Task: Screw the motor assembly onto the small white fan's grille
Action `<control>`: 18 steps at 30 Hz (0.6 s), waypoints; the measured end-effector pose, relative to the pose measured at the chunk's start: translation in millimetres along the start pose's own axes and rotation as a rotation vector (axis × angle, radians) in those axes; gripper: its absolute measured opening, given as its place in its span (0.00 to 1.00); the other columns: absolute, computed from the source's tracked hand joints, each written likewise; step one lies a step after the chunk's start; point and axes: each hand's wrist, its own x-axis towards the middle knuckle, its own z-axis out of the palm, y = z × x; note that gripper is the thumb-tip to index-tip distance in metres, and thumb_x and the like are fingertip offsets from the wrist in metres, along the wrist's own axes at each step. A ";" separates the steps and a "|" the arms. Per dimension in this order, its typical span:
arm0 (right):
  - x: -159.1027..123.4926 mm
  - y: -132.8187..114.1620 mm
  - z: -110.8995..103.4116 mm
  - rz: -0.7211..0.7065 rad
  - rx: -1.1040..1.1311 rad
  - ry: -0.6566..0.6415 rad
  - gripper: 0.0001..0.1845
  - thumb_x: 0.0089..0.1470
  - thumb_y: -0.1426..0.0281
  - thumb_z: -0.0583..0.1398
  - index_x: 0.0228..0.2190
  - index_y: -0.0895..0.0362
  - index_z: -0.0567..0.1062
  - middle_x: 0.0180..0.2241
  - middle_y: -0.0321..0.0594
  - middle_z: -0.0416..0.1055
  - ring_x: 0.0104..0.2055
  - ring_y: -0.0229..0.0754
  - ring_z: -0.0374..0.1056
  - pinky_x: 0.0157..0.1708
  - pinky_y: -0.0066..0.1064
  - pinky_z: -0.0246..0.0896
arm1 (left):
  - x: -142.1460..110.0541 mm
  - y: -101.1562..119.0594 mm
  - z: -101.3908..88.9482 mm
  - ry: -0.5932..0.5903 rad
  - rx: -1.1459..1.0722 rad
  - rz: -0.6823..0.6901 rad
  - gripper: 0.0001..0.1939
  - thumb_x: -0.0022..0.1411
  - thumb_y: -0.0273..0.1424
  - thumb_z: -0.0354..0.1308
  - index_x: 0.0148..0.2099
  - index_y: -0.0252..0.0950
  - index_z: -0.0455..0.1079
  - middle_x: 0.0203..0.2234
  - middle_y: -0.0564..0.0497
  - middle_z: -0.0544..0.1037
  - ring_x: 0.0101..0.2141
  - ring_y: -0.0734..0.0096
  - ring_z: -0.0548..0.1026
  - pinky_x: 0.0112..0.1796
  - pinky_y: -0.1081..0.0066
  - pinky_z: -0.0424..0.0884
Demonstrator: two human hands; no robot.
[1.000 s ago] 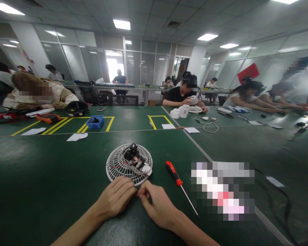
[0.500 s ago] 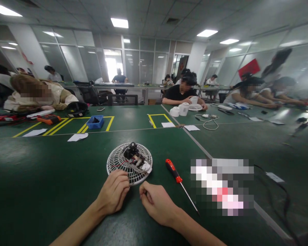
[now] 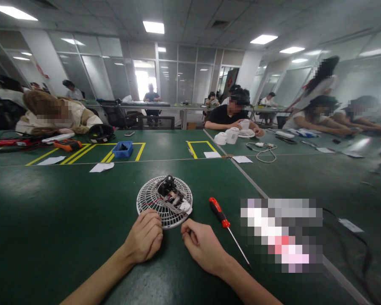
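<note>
There's a round white fan cover [image 3: 146, 192] lying flat on the green bench [image 3: 82, 207], nearer the near edge than the far one. A clump of black parts and wires [image 3: 169, 187] sits on top, with a white plastic piece [image 3: 186, 206] by the right rim.

Left hand [image 3: 146, 237] is curled at the near-left side of the cover, fingers overlapping the rim. Can't tell if it's gripping the thing or just resting there. Right hand [image 3: 205, 245] is loosely curled too, just beside the near-right rim, thumb and index finger close together. Can't tell whether something small is pinched in there.

Right of that is a red and black screwdriver [image 3: 220, 212], lying at a slant, handle toward the far edge of the bench, tip toward the near edge. Next along is a pixelated patch [image 3: 276, 233], so whatever's under it is hidden.

Toward the far edge, a blue bin [image 3: 122, 150] with dark bits inside sits by some yellow tape [image 3: 140, 152]. An orange tool [image 3: 68, 145] lies over by the far left corner. A person in a black top [image 3: 224, 116] leans in at the far edge, hands at a white part [image 3: 244, 124], with two white cups [image 3: 231, 135] close by and a looped cable [image 3: 266, 161] off to the right.
</note>
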 end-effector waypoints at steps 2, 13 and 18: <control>0.2 0.6 -2.6 -0.011 -0.011 0.030 0.09 0.54 0.80 0.55 0.32 0.54 0.69 0.21 0.27 0.61 0.22 0.35 0.58 0.29 0.28 0.53 | -1.0 0.0 0.5 -0.002 0.004 -0.002 0.10 0.64 0.19 0.49 0.34 0.37 0.66 0.28 0.51 0.75 0.36 0.67 0.74 0.50 0.60 0.72; 5.5 19.9 -44.7 -0.008 -0.253 0.477 0.06 0.60 0.72 0.55 0.35 0.54 0.72 0.32 0.41 0.72 0.34 0.44 0.68 0.37 0.35 0.63 | -0.1 -0.9 0.0 0.020 0.015 -0.014 0.07 0.69 0.23 0.52 0.38 0.36 0.68 0.28 0.51 0.77 0.35 0.67 0.75 0.49 0.61 0.72; 6.7 36.0 -57.4 0.291 -0.483 0.438 0.25 0.58 0.67 0.59 0.56 0.60 0.68 0.53 0.56 0.71 0.52 0.59 0.69 0.51 0.48 0.65 | 0.6 -2.0 -1.2 0.031 -0.023 -0.054 0.07 0.68 0.23 0.50 0.40 0.37 0.68 0.29 0.51 0.78 0.35 0.67 0.76 0.48 0.62 0.72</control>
